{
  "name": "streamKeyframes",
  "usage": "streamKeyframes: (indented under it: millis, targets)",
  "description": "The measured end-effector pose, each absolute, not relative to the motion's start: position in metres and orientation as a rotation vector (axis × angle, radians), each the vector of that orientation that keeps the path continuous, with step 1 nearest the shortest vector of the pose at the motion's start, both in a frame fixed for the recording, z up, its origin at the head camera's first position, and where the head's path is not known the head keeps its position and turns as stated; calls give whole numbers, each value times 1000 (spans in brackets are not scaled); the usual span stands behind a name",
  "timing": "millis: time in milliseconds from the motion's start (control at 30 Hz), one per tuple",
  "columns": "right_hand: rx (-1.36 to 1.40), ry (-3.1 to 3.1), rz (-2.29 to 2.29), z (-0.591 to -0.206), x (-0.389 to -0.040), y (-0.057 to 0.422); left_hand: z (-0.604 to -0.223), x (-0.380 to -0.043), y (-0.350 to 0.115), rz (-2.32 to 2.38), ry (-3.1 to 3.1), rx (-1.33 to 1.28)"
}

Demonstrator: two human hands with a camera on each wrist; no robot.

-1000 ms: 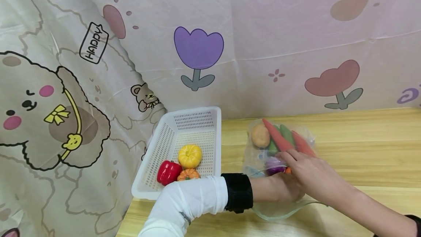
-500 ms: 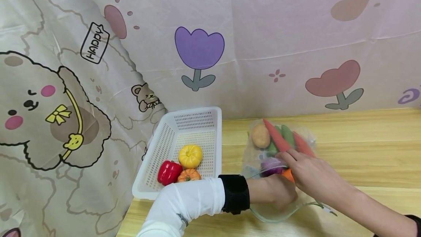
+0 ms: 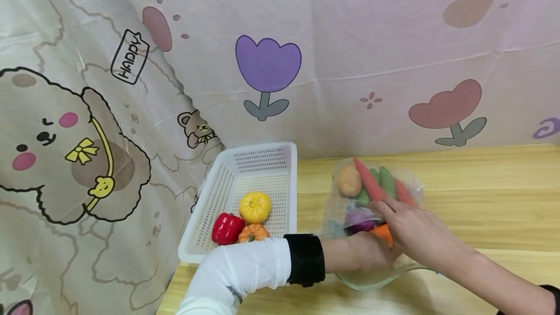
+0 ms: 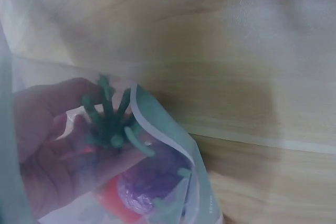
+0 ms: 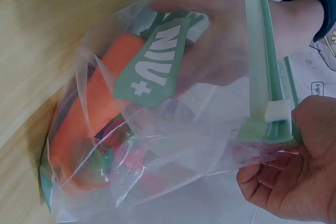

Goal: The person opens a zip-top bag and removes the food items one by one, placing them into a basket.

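A clear zip bag [image 5: 265,66] with green edges lies on the table, its mouth toward me. Inside it my left hand [image 3: 369,252] holds an orange carrot [image 5: 100,106] near its green top [image 4: 113,121]; the bag film partly blurs the grip. At the bag's mouth, my right hand [image 5: 299,171] pinches the edge beside the white slider [image 5: 277,111]. A purple round vegetable [image 3: 359,220] lies against the carrot. Farther in the bag are a potato [image 3: 349,180], a long red pointed vegetable [image 3: 371,181] and green ones [image 3: 387,182].
To the left stands a white perforated basket [image 3: 292,183] with a red bell pepper [image 3: 227,229], a yellow pumpkin [image 3: 255,207] and an orange pumpkin [image 3: 253,232]. Behind the wooden table [image 3: 490,183] hangs a printed cloth [image 3: 350,23].
My left hand has drawn slightly left and toward me inside the bag. More of the orange carrot and purple vegetable shows. The right hand stays nearly in place.
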State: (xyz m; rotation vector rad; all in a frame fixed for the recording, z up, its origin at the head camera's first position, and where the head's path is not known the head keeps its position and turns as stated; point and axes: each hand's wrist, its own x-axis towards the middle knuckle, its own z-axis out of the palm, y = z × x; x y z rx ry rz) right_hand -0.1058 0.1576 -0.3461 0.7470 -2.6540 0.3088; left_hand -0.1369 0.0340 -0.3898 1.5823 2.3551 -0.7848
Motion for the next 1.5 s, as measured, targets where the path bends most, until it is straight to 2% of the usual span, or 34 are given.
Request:
streamKeyframes:
  millis: [300, 533, 867, 1367, 1500]
  targets:
    - [726, -2619, 277, -347, -105, 156, -391, -127, 28, -1053, 2440, 1347]
    - [717, -2623, 272, -347, -105, 156, -393, -126, 29, -955, 2418, 1059]
    - [770, -2607, 280, -347, -103, 155, -398, -128, 29, -1052, 2460, 1243]
    - [732, -2703, 302, -345, -104, 155, -398, -132, 26, -958, 2462, 1206]
    - [782, -2664, 275, -347, -104, 155, -392, -135, 26, -941, 2509, 1338]
